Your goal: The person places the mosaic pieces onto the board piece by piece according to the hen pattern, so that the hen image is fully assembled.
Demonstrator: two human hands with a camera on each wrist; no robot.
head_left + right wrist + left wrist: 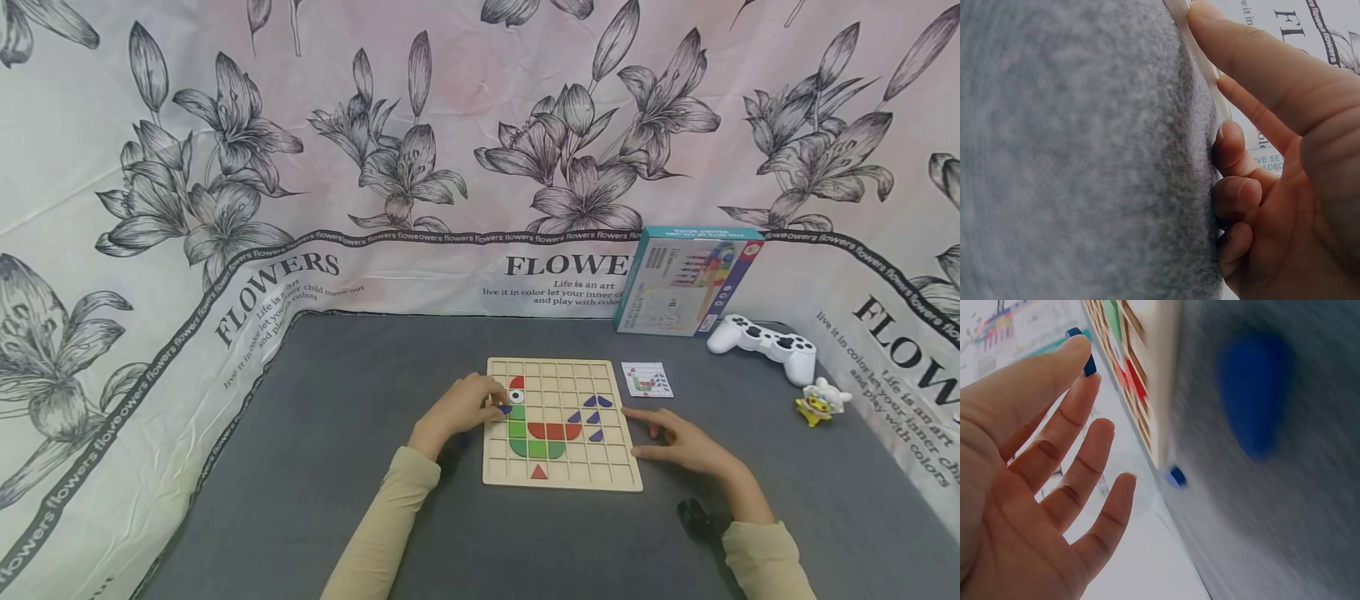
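My left hand (463, 407) pinches a small blue tile (1089, 365) between thumb and index finger, over the left edge of the wooden grid board (585, 475). The other fingers are spread. At the board's right edge rests my right hand (678, 439), thumb and index finger extended against the rim and the rest bent. On the grid, a red piece (517, 382) tops a round eye tile (517, 397), with green tiles (517, 428) running down and along the bottom. Red tiles (553, 431) form a row beside them. Several blue pieces (593, 417) lie toward the right.
A red triangle (538, 472) sits low on the grid. Blue pieces (1255, 394) lie on the grey cloth left of the board. Beyond are a pattern card (647, 380), a box (686, 283), a white game controller (763, 346) and a small figurine (821, 402).
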